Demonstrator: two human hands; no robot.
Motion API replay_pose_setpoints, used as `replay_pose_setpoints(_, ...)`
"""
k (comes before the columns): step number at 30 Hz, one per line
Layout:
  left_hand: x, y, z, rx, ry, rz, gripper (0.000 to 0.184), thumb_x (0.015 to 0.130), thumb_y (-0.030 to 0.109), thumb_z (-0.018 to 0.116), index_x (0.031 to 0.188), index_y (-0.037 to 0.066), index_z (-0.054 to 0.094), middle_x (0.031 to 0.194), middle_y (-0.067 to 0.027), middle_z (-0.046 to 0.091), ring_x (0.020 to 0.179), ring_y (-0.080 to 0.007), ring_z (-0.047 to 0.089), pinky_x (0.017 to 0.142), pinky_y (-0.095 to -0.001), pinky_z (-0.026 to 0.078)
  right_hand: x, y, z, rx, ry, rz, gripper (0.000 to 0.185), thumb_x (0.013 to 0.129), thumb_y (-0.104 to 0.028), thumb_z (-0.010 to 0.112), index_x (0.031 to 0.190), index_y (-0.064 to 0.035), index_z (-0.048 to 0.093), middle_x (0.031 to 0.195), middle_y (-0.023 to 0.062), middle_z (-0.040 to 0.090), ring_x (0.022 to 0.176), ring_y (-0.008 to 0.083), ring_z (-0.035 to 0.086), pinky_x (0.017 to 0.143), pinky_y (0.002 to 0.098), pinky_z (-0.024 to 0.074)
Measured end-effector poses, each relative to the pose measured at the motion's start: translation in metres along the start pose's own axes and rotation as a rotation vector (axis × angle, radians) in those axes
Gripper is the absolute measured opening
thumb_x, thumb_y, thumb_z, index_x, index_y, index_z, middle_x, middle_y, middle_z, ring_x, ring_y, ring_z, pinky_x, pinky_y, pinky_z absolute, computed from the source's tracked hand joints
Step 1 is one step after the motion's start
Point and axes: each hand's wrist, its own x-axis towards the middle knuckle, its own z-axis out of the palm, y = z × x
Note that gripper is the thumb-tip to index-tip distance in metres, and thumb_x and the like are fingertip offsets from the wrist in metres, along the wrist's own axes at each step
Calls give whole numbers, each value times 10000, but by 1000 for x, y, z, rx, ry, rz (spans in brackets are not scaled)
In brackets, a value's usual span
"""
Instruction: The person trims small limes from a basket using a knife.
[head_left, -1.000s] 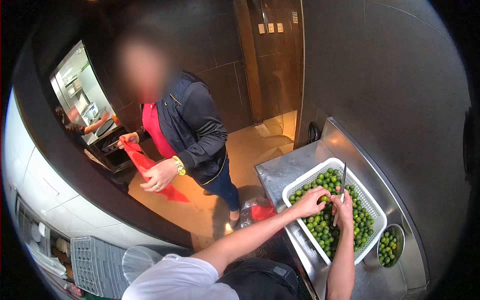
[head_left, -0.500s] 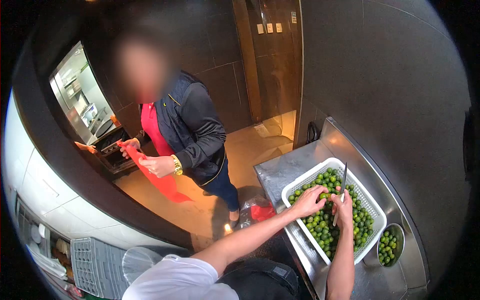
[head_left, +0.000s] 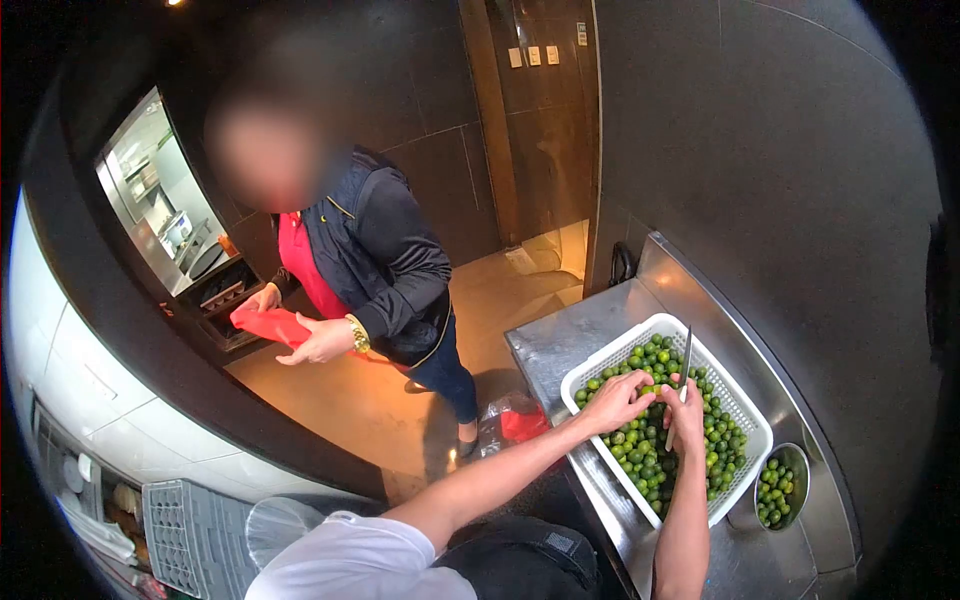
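A white perforated basket [head_left: 592, 372] full of small green limes [head_left: 640, 462] stands on the steel counter. Above the fruit, my left hand [head_left: 614, 404] pinches one yellowish-green lime [head_left: 651, 390] between its fingertips. Close beside it, my right hand [head_left: 686, 418] is closed round a knife [head_left: 687, 352], its blade pointing up and away and its pale handle showing below the fingers. The right fingertips are near or touching the held lime; I cannot tell which. Whether that lime is cut is too small to make out.
A steel bowl [head_left: 797, 462] with more limes sits right of the basket on the steel counter [head_left: 560, 335], against a dark wall. Left of the counter stands a person [head_left: 385, 255] holding red material [head_left: 272, 323]. Grey crates [head_left: 190, 530] are at lower left.
My left fingers and the lime have shifted slightly, and more of the lime shows. The knife stays in my right hand. The other person's hands have moved with the red material, which is now raised and bunched.
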Motion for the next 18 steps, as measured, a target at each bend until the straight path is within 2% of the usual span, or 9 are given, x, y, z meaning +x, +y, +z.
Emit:
replay_pose_setpoints(9,-1,-1,0,0,31,31,270,905,235,627,1052,10,595,849,-118,639,700,-221,618,678,-373,501,1,4,-1,-26,6,20,425,885,-214,672,1232,-34,505,782,95,669,417,81,451,368,237,351)
replay_pose_setpoints(18,-2,2,-1,-22,7,-35,275,901,215,631,1078,7,591,873,-122,646,704,-209,612,680,-363,504,-2,3,0,-32,-2,10,436,891,-237,667,1243,-37,504,781,83,664,425,75,449,373,230,353)
